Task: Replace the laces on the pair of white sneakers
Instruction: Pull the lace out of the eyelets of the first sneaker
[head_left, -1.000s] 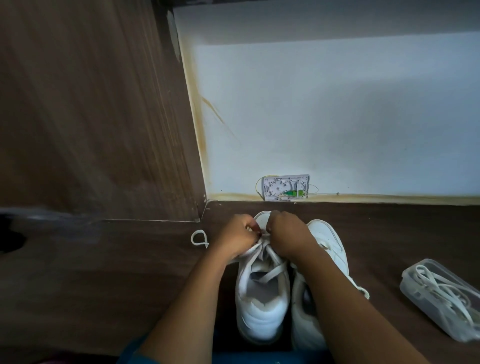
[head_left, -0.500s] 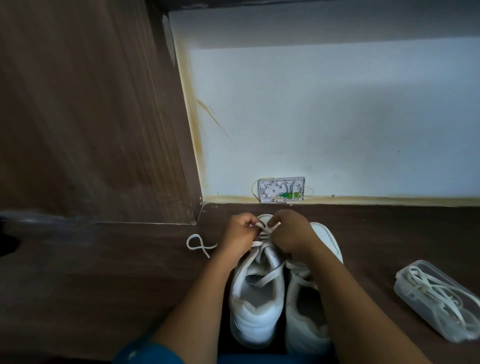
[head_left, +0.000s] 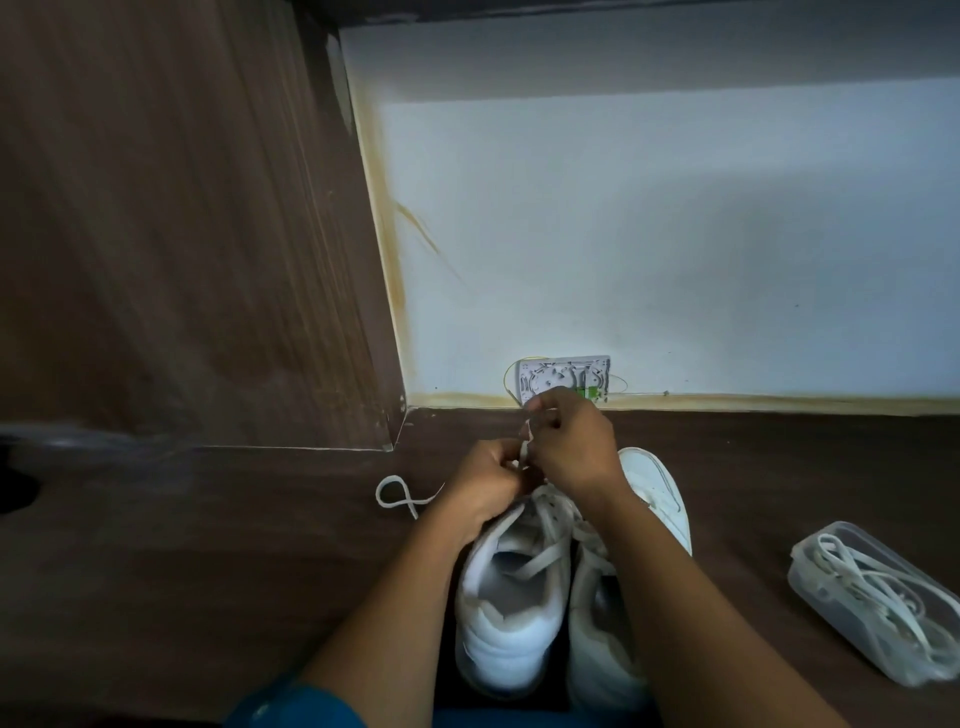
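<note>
With fingers (head_left: 545, 410) of left hand (head_left: 485, 491) and right hand (head_left: 571, 452) pinching lace (head_left: 525, 446) just above sneaker (head_left: 511, 597) toe end | draw slack straight up, evenly | keep it flat, untwisted | mind loose tail (head_left: 395, 493)

The right hand (head_left: 569, 449) has lifted away from the toe of the left sneaker (head_left: 511, 603) toward the wall, and its knuckles now overlap the wall box (head_left: 563, 373). The hands were level and touching a second ago but are now staggered, with the left hand (head_left: 488, 486) lower. A short stretch of lace (head_left: 524, 449) is now drawn up between their pinching fingers.
</note>
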